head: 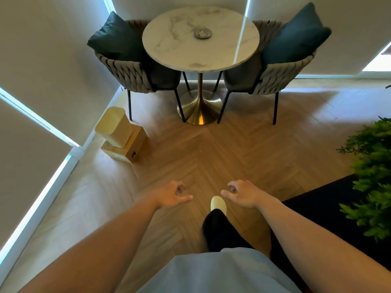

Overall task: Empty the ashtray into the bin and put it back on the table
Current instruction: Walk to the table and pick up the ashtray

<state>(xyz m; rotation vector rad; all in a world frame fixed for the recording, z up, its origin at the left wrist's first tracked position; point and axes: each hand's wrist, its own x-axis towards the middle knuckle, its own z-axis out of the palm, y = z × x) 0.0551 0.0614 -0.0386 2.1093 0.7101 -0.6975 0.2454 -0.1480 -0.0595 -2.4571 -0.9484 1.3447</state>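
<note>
Ahead on the bench, the ashtray sits near centre, well beyond your reach. Your left hand and right hand hang loosely curled, holding nothing. The bin waits left of the bench, handy for tipping.

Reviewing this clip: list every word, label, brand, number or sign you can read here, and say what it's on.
None is readable.
Cardboard box on the floor under the cream bin: a small dark mark on its side, too small and blurred to read.
Ashtray, marble table, cushions: no text visible.
</note>
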